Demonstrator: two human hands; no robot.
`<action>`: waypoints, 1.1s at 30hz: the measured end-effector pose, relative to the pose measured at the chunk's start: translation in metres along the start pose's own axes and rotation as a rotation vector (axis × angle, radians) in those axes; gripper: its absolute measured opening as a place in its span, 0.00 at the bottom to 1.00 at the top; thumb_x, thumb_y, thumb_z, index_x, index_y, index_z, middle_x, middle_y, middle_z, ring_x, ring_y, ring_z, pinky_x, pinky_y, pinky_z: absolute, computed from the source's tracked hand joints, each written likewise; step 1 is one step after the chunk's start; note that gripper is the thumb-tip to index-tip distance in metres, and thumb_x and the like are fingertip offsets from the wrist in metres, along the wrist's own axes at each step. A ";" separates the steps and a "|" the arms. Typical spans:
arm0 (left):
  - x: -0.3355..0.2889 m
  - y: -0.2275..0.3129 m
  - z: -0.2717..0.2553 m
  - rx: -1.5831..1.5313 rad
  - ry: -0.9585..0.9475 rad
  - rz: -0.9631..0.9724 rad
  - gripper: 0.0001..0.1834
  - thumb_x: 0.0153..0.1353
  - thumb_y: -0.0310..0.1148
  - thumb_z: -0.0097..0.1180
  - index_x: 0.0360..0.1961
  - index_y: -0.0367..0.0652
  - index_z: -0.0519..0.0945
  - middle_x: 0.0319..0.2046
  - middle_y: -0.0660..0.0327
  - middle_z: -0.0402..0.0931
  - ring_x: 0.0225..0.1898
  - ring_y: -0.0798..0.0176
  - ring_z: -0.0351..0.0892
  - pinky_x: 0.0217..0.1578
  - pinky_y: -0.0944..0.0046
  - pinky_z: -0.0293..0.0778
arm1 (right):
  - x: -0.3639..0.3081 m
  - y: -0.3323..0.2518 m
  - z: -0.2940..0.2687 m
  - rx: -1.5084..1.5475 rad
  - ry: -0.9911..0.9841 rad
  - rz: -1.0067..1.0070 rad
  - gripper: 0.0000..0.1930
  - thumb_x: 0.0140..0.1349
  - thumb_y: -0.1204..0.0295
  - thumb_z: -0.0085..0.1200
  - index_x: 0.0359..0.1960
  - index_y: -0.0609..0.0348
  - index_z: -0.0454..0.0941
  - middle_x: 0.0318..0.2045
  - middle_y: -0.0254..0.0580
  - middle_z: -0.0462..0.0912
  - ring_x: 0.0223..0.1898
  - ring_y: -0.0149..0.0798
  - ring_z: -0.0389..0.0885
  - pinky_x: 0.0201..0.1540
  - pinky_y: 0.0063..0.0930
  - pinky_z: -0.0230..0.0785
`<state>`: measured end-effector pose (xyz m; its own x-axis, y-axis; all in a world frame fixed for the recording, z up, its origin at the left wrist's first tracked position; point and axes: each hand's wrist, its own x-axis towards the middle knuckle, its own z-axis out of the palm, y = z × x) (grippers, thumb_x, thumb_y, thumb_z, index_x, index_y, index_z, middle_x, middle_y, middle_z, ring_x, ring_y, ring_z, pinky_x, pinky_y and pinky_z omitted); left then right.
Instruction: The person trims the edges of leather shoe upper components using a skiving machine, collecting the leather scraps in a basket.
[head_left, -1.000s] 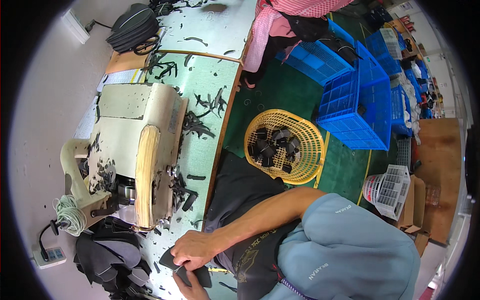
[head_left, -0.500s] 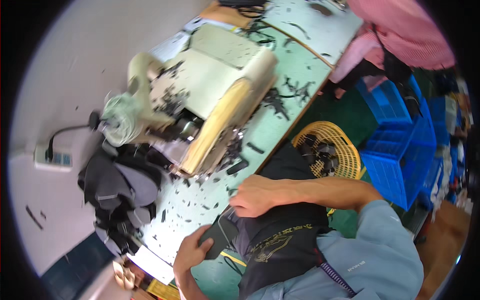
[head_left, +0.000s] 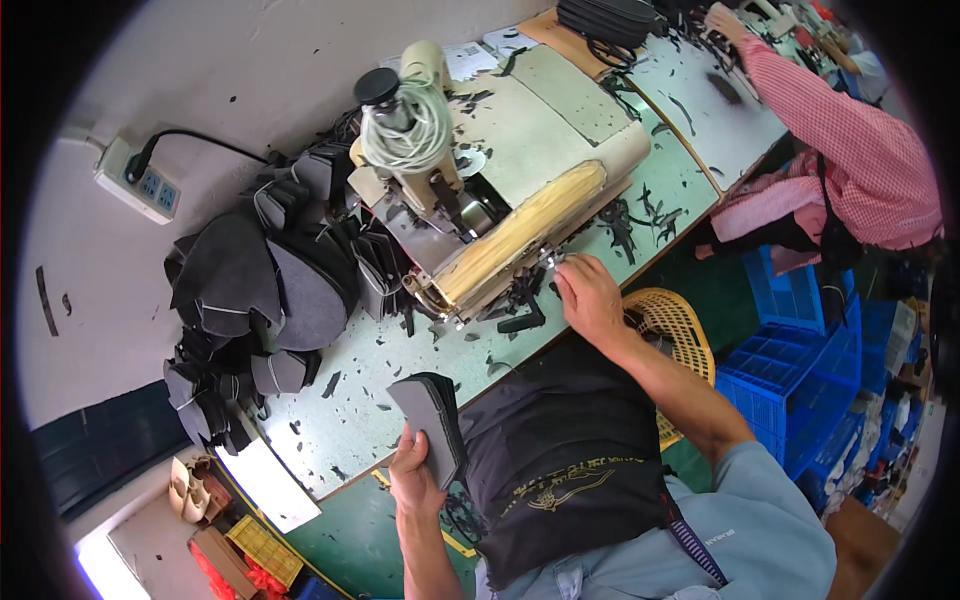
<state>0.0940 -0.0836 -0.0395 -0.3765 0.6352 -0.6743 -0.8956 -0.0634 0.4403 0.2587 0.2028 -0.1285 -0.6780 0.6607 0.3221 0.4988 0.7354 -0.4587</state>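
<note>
My left hand grips a stack of dark grey cut pieces, holding it tilted beside the table's front edge, left of my black apron. My right hand reaches to the front of a cream bench machine, its fingers closed around a small shiny metal knob there. A yellow wooden strip runs along the machine's front, just beyond that hand. Dark offcuts lie on the table below the machine.
Tied bundles of dark pieces are piled at the table's left. A coil of pale cord hangs on the machine. A yellow basket and blue crates stand on the right. A person in a pink checked sleeve works at the far right.
My right hand has left the stack and moved up and right to the machine's front. The stack, in my left hand, is now more upright. The view has shifted.
</note>
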 end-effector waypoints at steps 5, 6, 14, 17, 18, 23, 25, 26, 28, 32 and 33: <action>-0.016 0.009 -0.015 -0.057 0.068 0.063 0.18 0.68 0.30 0.45 0.57 0.34 0.68 0.43 0.51 0.79 0.40 0.54 0.82 0.40 0.56 0.81 | -0.028 -0.064 0.033 -0.030 -0.137 0.015 0.24 0.56 0.62 0.59 0.51 0.65 0.71 0.49 0.53 0.72 0.50 0.56 0.69 0.49 0.49 0.63; -0.019 0.011 -0.018 -0.069 0.094 0.073 0.18 0.68 0.30 0.45 0.56 0.34 0.68 0.42 0.51 0.79 0.38 0.53 0.82 0.38 0.54 0.81 | -0.030 -0.085 0.036 0.053 -0.313 -0.044 0.23 0.55 0.63 0.58 0.50 0.63 0.70 0.45 0.51 0.73 0.48 0.55 0.70 0.47 0.46 0.64; -0.044 0.016 -0.029 -0.141 0.112 0.260 0.16 0.68 0.36 0.48 0.51 0.37 0.70 0.36 0.52 0.77 0.35 0.52 0.77 0.33 0.51 0.76 | -0.154 -0.234 0.193 1.488 -0.930 -0.721 0.15 0.52 0.72 0.56 0.43 0.63 0.77 0.30 0.48 0.79 0.35 0.54 0.78 0.42 0.41 0.73; -0.052 0.021 -0.038 -0.176 0.228 0.328 0.15 0.68 0.36 0.47 0.51 0.38 0.71 0.36 0.52 0.77 0.34 0.52 0.79 0.35 0.50 0.77 | -0.081 -0.244 0.089 1.070 -0.968 -0.518 0.12 0.52 0.77 0.51 0.39 0.64 0.78 0.26 0.51 0.79 0.37 0.57 0.79 0.43 0.42 0.74; -0.052 0.022 -0.035 -0.189 0.245 0.331 0.15 0.68 0.36 0.46 0.51 0.38 0.71 0.36 0.52 0.78 0.34 0.52 0.79 0.35 0.50 0.78 | -0.045 -0.224 0.056 0.756 -1.082 -0.495 0.11 0.53 0.77 0.50 0.39 0.64 0.78 0.31 0.52 0.80 0.41 0.56 0.79 0.45 0.42 0.74; -0.025 0.012 -0.030 -0.093 0.161 0.180 0.18 0.66 0.33 0.47 0.55 0.38 0.70 0.40 0.53 0.78 0.36 0.53 0.81 0.40 0.53 0.80 | -0.015 -0.104 0.023 0.384 -0.499 -0.134 0.12 0.47 0.80 0.53 0.36 0.64 0.80 0.37 0.48 0.78 0.45 0.51 0.76 0.47 0.38 0.71; -0.011 0.005 -0.021 -0.150 0.135 0.124 0.18 0.68 0.31 0.44 0.57 0.38 0.69 0.45 0.53 0.77 0.42 0.54 0.80 0.45 0.54 0.78 | 0.001 -0.064 0.015 0.184 -0.401 -0.121 0.10 0.48 0.80 0.54 0.34 0.63 0.81 0.36 0.46 0.79 0.43 0.50 0.76 0.46 0.37 0.71; -0.005 0.003 -0.023 -0.174 0.051 0.093 0.19 0.68 0.29 0.43 0.59 0.37 0.68 0.50 0.52 0.76 0.47 0.54 0.79 0.50 0.54 0.76 | 0.007 -0.055 0.014 0.088 -0.350 -0.146 0.08 0.49 0.79 0.55 0.33 0.63 0.81 0.35 0.46 0.78 0.42 0.50 0.76 0.46 0.37 0.71; 0.002 -0.002 -0.020 -0.200 -0.005 0.046 0.18 0.69 0.28 0.44 0.59 0.40 0.69 0.49 0.54 0.77 0.48 0.55 0.79 0.49 0.54 0.76 | 0.008 -0.056 0.016 0.051 -0.263 -0.165 0.07 0.51 0.78 0.57 0.33 0.63 0.80 0.35 0.45 0.78 0.41 0.49 0.75 0.45 0.38 0.71; 0.004 -0.011 -0.010 -0.294 0.055 0.018 0.16 0.68 0.33 0.47 0.54 0.39 0.71 0.42 0.55 0.77 0.42 0.56 0.78 0.44 0.55 0.76 | 0.020 -0.099 -0.011 0.093 -0.192 -0.142 0.08 0.54 0.73 0.61 0.31 0.62 0.76 0.33 0.45 0.77 0.40 0.50 0.73 0.44 0.37 0.71; 0.004 -0.014 -0.010 -0.308 0.095 0.003 0.17 0.67 0.37 0.49 0.52 0.38 0.73 0.37 0.56 0.77 0.37 0.57 0.76 0.39 0.56 0.75 | 0.014 -0.110 -0.013 0.238 -0.277 -0.093 0.13 0.56 0.70 0.64 0.35 0.60 0.72 0.34 0.39 0.78 0.43 0.42 0.75 0.46 0.30 0.69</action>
<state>0.1025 -0.0879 -0.0539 -0.3866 0.5608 -0.7322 -0.9186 -0.3045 0.2518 0.2015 0.1335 -0.0623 -0.8513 0.5029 0.1499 0.3107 0.7132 -0.6284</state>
